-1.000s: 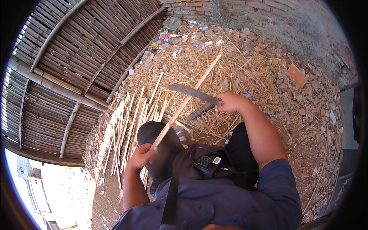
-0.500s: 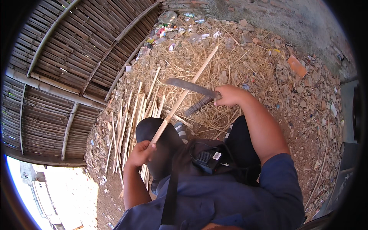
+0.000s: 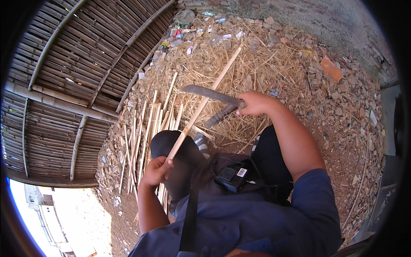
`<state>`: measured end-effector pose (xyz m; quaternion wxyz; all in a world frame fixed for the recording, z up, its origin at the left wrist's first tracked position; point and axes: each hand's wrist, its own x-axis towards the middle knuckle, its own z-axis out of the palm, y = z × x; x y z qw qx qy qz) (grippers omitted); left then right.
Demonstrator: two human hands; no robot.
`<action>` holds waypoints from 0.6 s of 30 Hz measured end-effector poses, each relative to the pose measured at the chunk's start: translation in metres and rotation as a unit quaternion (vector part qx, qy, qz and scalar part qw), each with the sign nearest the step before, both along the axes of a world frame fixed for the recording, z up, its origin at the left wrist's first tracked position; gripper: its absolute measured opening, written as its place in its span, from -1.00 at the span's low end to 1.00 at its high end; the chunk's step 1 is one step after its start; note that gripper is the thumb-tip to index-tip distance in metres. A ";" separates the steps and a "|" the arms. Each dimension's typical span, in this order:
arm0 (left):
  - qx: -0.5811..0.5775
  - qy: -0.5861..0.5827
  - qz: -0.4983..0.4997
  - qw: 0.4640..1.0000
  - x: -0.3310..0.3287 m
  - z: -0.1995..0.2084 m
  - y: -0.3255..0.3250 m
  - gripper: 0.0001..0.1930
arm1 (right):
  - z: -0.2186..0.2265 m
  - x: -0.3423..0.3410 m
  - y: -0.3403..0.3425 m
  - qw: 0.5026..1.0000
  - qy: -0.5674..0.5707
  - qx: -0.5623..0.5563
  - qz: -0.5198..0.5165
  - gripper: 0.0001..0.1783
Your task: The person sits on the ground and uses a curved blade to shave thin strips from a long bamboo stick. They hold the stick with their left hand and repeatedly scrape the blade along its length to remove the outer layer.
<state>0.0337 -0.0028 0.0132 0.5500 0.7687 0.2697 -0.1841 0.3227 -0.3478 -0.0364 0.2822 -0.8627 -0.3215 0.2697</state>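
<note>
My left hand point(image 3: 157, 171) is closed around the lower end of a long pale bamboo strip point(image 3: 195, 118), which slants up and away to the right over the straw. My right hand point(image 3: 255, 103) grips a machete point(image 3: 209, 93) at its handle end. The dark blade points left and crosses the strip's middle; whether it touches the strip I cannot tell. Below the blade a dark ribbed piece point(image 3: 221, 115) runs down-left from near my right fingers; whether it is joined to the machete is unclear. Several more pale strips point(image 3: 147, 128) lie in a loose bundle left of my knee.
Dry straw point(image 3: 274, 73) and rubble spread over the ground ahead, with litter point(image 3: 184, 34) near the far wall point(image 3: 317, 21). A slatted bamboo panel point(image 3: 81, 55) borders the left side. An orange tile piece point(image 3: 331, 68) lies far right. A black device point(image 3: 231, 177) with cables rests at my lap.
The view has shifted slightly. Both hands keep their grips, and the strip and machete hold nearly the same positions relative to each other.
</note>
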 end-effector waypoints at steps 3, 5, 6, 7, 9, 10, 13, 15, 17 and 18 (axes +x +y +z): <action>0.012 0.001 -0.002 1.000 0.001 0.000 -0.001 -0.68 | -0.002 0.003 0.000 0.999 -0.021 -0.023 -0.014 -0.52; 0.013 -0.001 0.001 1.000 0.000 0.001 -0.002 -0.67 | 0.002 0.002 0.002 0.998 -0.056 -0.031 -0.011 -0.59; 0.009 -0.005 0.004 1.000 0.000 0.002 -0.004 -0.67 | 0.007 0.003 0.003 0.996 -0.076 -0.036 -0.009 -0.63; 0.006 -0.009 0.008 1.000 0.000 0.003 -0.005 -0.67 | 0.011 0.001 0.004 0.995 -0.085 -0.044 -0.009 -0.63; 0.008 -0.004 0.001 1.000 -0.002 0.002 -0.002 -0.66 | 0.018 -0.009 0.006 0.993 -0.103 -0.058 -0.008 -0.64; 0.009 -0.002 -0.001 1.000 -0.003 0.002 -0.001 -0.66 | 0.020 -0.012 0.007 0.991 -0.113 -0.066 -0.002 -0.64; 0.022 0.003 -0.009 1.000 0.000 0.005 -0.005 -0.66 | 0.028 -0.009 0.001 0.986 -0.141 -0.086 -0.009 -0.63; 0.005 -0.006 -0.004 1.000 0.000 0.004 -0.003 -0.66 | 0.029 -0.002 -0.007 0.984 -0.145 -0.097 -0.046 -0.62; 0.015 -0.016 -0.003 1.000 0.000 0.002 -0.005 -0.67 | 0.025 0.006 -0.011 0.982 -0.129 -0.096 -0.103 -0.63; 0.014 -0.012 -0.006 1.000 0.000 0.001 -0.004 -0.67 | 0.023 0.007 -0.011 0.980 -0.118 -0.095 -0.133 -0.63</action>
